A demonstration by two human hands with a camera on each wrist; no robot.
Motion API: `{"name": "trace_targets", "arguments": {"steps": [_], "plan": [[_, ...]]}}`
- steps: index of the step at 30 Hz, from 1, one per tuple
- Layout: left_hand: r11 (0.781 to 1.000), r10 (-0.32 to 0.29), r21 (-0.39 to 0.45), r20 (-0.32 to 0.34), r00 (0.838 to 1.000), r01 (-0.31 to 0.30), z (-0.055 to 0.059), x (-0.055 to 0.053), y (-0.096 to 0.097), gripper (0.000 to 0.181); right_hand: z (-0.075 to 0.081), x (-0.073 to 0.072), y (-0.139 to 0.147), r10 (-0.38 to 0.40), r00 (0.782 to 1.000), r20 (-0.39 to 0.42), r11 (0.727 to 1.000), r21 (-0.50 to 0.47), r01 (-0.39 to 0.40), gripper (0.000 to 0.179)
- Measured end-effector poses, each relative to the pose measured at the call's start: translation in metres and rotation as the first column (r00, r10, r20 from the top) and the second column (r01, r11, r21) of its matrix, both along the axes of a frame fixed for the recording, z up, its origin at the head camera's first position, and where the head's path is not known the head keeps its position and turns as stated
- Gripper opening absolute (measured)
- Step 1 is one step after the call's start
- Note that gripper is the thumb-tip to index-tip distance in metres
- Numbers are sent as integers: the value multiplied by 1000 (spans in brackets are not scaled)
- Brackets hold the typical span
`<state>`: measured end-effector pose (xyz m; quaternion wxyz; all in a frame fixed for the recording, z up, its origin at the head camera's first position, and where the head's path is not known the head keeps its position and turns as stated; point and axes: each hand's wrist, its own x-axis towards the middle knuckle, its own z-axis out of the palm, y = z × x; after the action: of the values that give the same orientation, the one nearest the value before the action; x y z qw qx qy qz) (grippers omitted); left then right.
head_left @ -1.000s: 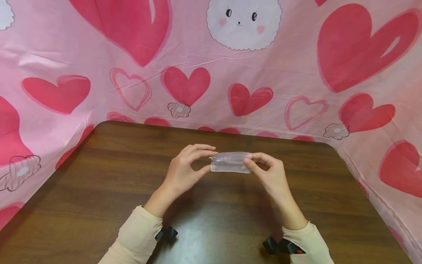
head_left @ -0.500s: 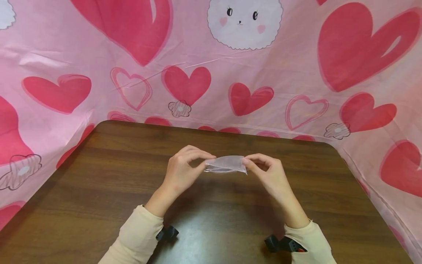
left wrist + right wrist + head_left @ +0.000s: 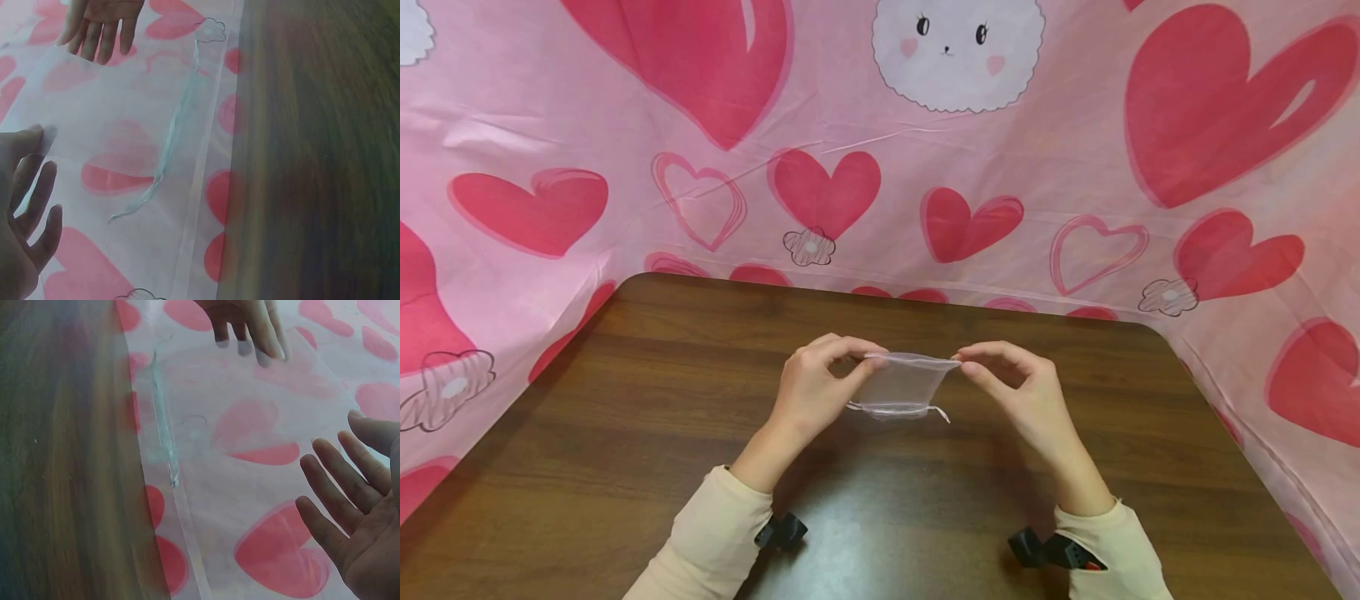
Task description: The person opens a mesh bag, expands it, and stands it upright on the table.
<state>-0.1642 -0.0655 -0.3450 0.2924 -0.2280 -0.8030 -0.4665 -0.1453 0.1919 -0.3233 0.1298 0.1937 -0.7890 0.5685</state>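
Observation:
A small sheer white organza drawstring pouch point(image 3: 901, 385) hangs stretched between both hands above the table, its bottom edge uppermost and its drawstring end toward me. My left hand point(image 3: 816, 379) pinches the upper left corner between thumb and fingers. At the opposite corner, my right hand point(image 3: 1018, 387) pinches the fabric with thumb and index fingertips. The pouch's drawstring point(image 3: 165, 147) dangles with a loose tail at each side. In the right wrist view the other fingers of the right hand point(image 3: 356, 500) spread away from the fabric, and the hearts behind show through it.
A dark brown wooden table point(image 3: 887, 517) with rounded far corners lies under the hands. Behind it and at both sides hangs a pink sheet point(image 3: 985, 150) printed with hearts. Black wrist cameras point(image 3: 782, 531) sit at the cream sleeves point(image 3: 707, 533).
The pouch has been turned so that its drawstring end now hangs toward me. The left hand has closed its pinch on the corner, and the right hand has shifted slightly right.

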Motion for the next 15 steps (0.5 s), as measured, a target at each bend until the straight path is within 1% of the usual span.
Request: {"name": "trace_targets", "arguments": {"steps": [5, 9, 12, 15], "plan": [[1000, -31, 5, 2, 1000, 31, -1, 2, 3, 14, -4, 1, -7, 27, 999, 19, 998, 51, -28, 22], [998, -66, 7, -21, 998, 67, -2, 4, 5, 16, -6, 1, -13, 34, 998, 50, 996, 85, -38, 21], [993, -115, 15, -51, 992, 116, -3, 5, 6, 19, -7, 2, -15, 16, 998, 59, 993, 119, -23, 17], [985, -168, 19, -77, 983, 170, -2, 6, 7, 22, -8, 3, -15, -1, 998, 57, 989, 147, -7, 14]]}}
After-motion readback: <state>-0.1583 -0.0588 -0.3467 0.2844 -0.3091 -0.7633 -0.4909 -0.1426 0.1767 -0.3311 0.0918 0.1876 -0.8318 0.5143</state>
